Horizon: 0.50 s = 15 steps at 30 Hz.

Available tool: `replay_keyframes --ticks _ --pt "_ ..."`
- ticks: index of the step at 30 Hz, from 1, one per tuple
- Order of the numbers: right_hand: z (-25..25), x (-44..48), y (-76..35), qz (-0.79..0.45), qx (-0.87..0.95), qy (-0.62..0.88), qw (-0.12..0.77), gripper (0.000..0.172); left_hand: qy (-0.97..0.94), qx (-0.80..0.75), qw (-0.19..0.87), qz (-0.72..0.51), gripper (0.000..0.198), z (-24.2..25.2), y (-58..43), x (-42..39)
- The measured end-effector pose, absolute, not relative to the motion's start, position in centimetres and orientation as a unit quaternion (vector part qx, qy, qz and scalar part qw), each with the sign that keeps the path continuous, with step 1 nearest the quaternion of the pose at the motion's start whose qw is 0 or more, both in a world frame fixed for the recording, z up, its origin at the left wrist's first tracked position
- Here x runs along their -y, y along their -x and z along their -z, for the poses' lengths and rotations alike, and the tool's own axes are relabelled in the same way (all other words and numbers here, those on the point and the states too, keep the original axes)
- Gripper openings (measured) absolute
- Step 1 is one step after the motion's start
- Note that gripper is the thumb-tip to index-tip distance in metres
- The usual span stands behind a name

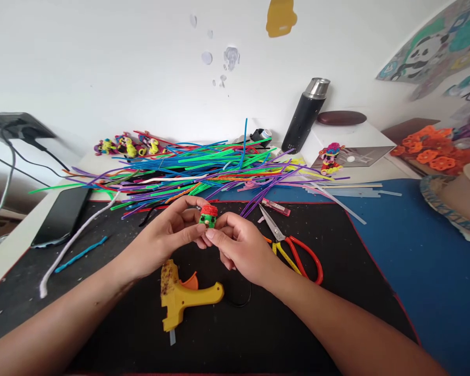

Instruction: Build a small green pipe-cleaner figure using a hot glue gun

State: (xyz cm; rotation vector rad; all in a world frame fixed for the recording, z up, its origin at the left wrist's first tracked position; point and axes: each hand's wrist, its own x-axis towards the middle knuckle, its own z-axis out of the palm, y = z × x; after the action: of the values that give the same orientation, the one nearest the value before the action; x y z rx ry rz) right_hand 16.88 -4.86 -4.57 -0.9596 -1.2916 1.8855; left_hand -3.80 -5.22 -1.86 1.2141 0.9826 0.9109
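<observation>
Between my fingertips, above the black mat (117, 324), is a small pipe-cleaner doll head (208, 215). It has a red top, a green face and dark eyes. My left hand (176, 224) pinches it from the left side, thumb at its lower front. From the right, my right hand (238, 240) grips its lower edge with thumb and curled fingers. Below my hands lies a yellow glue gun (184, 297) with an orange trigger and a clear glue stick poking out. Red-handled scissors (290, 243) rest right of my right hand, beside a yellow-handled tool (285, 256).
A heap of coloured pipe cleaners (203, 162) spreads behind the mat. Finished pipe-cleaner figures (129, 145) sit at its left, another figure (331, 159) at its right. A black thermos (303, 117) stands at the back. A phone (65, 214) lies left, a woven basket (446, 203) right.
</observation>
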Motion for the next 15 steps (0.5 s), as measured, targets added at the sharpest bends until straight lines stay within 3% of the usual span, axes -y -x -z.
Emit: replay_keyframes --ticks 15 --pt "4.54 4.84 -16.76 -0.720 0.484 0.369 0.334 0.030 -0.443 -0.394 0.683 -0.427 0.034 2.72 3.45 5.27"
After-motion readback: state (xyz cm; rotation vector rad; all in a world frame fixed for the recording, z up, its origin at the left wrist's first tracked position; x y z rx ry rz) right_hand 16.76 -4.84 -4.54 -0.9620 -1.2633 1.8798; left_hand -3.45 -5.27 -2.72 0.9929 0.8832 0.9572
